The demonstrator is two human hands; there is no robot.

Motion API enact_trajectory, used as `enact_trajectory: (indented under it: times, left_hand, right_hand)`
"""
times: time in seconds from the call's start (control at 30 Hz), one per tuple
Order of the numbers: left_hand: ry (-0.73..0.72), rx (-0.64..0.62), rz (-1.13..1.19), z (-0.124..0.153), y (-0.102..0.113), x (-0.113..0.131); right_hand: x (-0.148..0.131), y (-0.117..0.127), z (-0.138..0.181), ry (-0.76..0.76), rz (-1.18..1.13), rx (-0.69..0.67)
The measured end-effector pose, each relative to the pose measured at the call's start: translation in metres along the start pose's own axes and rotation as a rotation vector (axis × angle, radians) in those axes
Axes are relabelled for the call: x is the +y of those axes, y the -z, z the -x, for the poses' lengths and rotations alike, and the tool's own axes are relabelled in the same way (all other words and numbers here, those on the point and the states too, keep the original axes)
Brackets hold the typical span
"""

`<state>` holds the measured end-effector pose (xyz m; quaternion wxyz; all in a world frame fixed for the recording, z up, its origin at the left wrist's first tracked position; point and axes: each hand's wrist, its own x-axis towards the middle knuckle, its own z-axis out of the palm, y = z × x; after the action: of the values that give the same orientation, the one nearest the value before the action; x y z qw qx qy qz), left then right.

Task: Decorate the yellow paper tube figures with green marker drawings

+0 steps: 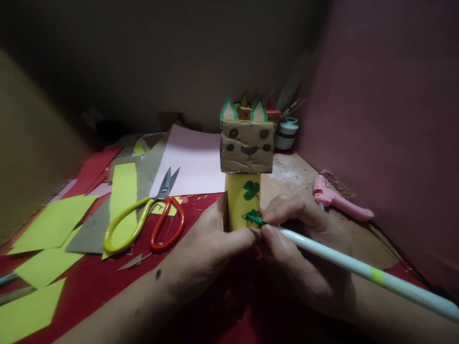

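A paper animal figure [237,193] stands upright in front of me, with a yellow tube body and a boxy brown cardboard head [247,145] that has a drawn face and green-edged pointed ears. My left hand [211,234] is closed around the lower part of the body. In my right hand [304,243] is a paintbrush [333,255] with a white handle and green tip, pinched between thumb and fingers. Its tip touches the body at a green painted shape [251,215]. Above that is a finished-looking green clover [251,190].
Scissors [164,191] with one yellow and one red handle lie left, among yellow paper pieces [53,222] and a pale pink sheet [193,157]. A pink glue gun [340,200] lies right, near the wall. Behind the figure stands a pale blue-green pot [287,134].
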<state>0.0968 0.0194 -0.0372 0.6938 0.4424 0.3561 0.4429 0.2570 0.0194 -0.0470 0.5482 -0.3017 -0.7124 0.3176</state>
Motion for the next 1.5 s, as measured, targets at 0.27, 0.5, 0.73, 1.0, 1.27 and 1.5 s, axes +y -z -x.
enact_trajectory:
  times: [0.27,0.5,0.73,1.0,1.27,1.5]
  left_hand:
    - [-0.012,-0.027,0.043,0.0011,-0.0024,0.0017]
    - [-0.012,0.004,-0.005,-0.0017,-0.0035,0.0022]
    - [-0.014,0.004,-0.009,-0.0007,0.0008,-0.001]
    - [-0.003,-0.008,0.01,-0.0004,-0.0035,0.0024]
    - [-0.015,0.013,-0.071,-0.0012,0.0059,-0.0033]
    - [-0.018,0.002,-0.049,-0.0002,0.0043,-0.0024]
  right_hand:
    - [0.0007,0.0007,-0.0014,0.025,-0.007,-0.038]
    - [0.002,0.0009,0.0014,0.013,-0.017,-0.012]
    - [-0.0005,0.0017,-0.0016,0.033,0.016,-0.04]
    - [-0.0007,0.0004,-0.0006,0.003,0.004,-0.006]
    - [-0.0003,0.0014,-0.0007,0.012,0.021,-0.033]
    - [-0.0025,0.0011,-0.0024,0.021,0.005,-0.036]
